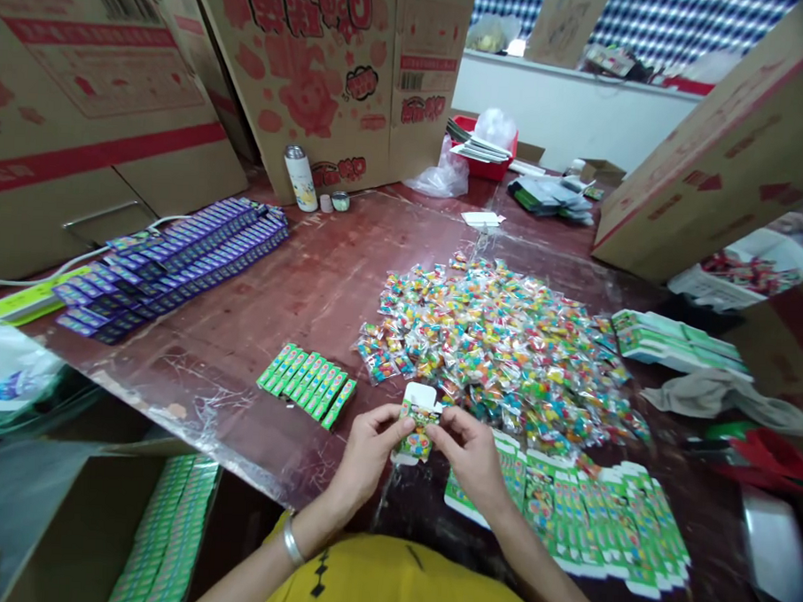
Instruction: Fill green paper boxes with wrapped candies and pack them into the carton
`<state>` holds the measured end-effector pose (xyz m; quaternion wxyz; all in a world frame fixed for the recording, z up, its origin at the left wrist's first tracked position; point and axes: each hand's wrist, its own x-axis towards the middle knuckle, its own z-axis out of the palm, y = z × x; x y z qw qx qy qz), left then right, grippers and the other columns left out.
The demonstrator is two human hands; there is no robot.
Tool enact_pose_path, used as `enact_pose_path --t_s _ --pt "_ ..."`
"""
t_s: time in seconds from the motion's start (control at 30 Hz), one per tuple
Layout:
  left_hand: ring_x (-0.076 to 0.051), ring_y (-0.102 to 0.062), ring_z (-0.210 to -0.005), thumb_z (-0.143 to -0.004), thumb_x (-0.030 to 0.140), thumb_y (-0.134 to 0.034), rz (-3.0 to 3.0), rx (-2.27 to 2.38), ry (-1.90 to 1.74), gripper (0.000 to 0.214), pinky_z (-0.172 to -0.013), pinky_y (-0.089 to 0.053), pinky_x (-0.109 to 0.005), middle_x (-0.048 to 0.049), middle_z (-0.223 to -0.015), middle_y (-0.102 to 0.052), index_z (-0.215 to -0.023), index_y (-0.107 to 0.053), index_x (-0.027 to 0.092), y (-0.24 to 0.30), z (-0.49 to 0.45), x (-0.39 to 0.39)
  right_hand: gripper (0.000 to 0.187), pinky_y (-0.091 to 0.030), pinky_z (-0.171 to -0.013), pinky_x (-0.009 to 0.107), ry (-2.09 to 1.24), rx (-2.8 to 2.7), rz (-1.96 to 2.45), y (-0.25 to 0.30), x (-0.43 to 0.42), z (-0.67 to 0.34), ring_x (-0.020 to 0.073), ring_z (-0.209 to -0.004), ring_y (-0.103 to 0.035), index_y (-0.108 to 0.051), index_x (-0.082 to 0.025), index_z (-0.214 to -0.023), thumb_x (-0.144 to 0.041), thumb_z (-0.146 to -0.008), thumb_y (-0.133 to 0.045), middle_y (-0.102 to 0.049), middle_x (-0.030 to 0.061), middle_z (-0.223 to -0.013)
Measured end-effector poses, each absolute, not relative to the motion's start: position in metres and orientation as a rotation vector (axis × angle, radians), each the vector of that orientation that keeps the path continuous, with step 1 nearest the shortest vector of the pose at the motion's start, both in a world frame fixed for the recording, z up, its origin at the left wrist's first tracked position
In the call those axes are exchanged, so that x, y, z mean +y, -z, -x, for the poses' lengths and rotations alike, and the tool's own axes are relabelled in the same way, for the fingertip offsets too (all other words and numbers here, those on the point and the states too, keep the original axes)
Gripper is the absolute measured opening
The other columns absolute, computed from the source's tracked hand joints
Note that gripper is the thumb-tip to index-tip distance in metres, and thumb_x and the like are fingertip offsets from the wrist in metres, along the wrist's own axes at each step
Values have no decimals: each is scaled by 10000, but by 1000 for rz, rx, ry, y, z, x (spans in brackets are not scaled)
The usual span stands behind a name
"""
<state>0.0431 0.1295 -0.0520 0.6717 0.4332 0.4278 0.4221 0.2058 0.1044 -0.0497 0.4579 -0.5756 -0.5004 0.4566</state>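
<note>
My left hand (pixel 367 450) and my right hand (pixel 469 453) both grip a small green carton (pixel 417 423) with its top flap open, held just above the near table edge. Fingers of both hands are pinched on its sides. Beyond it spreads a big heap of clear candy packets (pixel 499 341). A fanned row of flat green carton blanks (pixel 592 513) lies to the right of my right hand. A short row of closed green boxes (pixel 308 384) sits left of my left hand.
Rows of purple boxes (pixel 177 260) lie at the far left of the brown table (pixel 323 271). Large cardboard cartons (pixel 331 76) stand behind and at the right (pixel 720 155). A bottle (pixel 300 177), red tray (pixel 484 149), grey cloth (pixel 723 397) and a floor box of green packs (pixel 165 530) surround.
</note>
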Motion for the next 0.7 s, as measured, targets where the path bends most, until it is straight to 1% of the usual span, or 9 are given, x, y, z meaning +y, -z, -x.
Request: enact_pose_path --t_s 0.03,0.1,0.17,0.2,0.3,0.43,0.53,0.63,0.7 --pt "-167 -622 -757 -796 332 -691 -991 1009 -999 296 -712 -498 -259 -35 -823 -680 -1021 -670 140 53 -45 128 241 -393 -522 230 -1096 -1192 1414 53 103 -201 130 -567 -497 -560 -192 -747 -389 -836 -668 -512 -38 -611" --pt "-163 -631 -787 -792 301 -695 -1041 1083 -1091 421 -740 -506 -261 -19 -852 -670 -1184 -587 189 55 -47 125 201 -430 -563 242 -1050 -1096 1380 58 101 -194 145 -617 -538 -598 -203 -947 -363 -844 -660 -574 -22 -688" --pt "-167 -637 -855 -800 277 -680 -1126 1116 -1112 514 -793 -507 -273 -22 -940 -670 -1286 -518 233 56 -47 123 331 -468 -619 263 -1008 -1064 1352 63 102 -190 164 -684 -576 -573 -220 -1148 -346 -850 -646 -624 4 -794" --pt "-176 -635 -905 -809 272 -667 -1171 1115 -1089 509 -822 -504 -281 -32 -1009 -670 -1295 -519 242 56 -46 123 357 -476 -639 271 -975 -1075 1353 65 102 -189 168 -702 -583 -570 -226 -1187 -340 -855 -637 -628 12 -821" --pt "-203 -621 -997 -835 283 -630 -1251 1054 -986 403 -865 -495 -299 -52 -1122 -658 -1230 -577 229 55 -42 126 290 -470 -646 270 -868 -1160 1383 71 102 -190 163 -700 -572 -620 -228 -1138 -320 -864 -619 -613 12 -822" --pt "-198 -631 -906 -822 276 -640 -1256 933 -874 289 -816 -499 -298 -43 -981 -676 -1095 -604 189 52 -36 131 109 -441 -629 264 -795 -1308 1405 69 104 -194 158 -672 -552 -638 -218 -940 -294 -887 -581 -596 2 -774" --pt "-195 -627 -923 -805 248 -657 -1222 873 -845 252 -830 -492 -301 -43 -993 -660 -1040 -592 183 52 -36 130 160 -445 -714 286 -774 -1391 1393 62 107 -197 184 -786 -581 -590 -206 -763 -297 -893 -566 -614 30 -858" --pt "-184 -635 -909 -794 238 -670 -1119 870 -904 282 -796 -500 -291 -37 -1003 -647 -1033 -525 203 53 -39 128 169 -465 -766 300 -909 -1312 1347 57 112 -198 207 -882 -604 -560 -208 -762 -333 -870 -598 -627 55 -987" --pt "-169 -642 -865 -780 227 -681 -1063 896 -932 328 -755 -506 -276 -25 -981 -641 -1038 -479 217 54 -41 127 179 -480 -742 293 -1020 -1200 1290 55 115 -199 197 -834 -609 -540 -219 -822 -366 -840 -641 -625 38 -930"
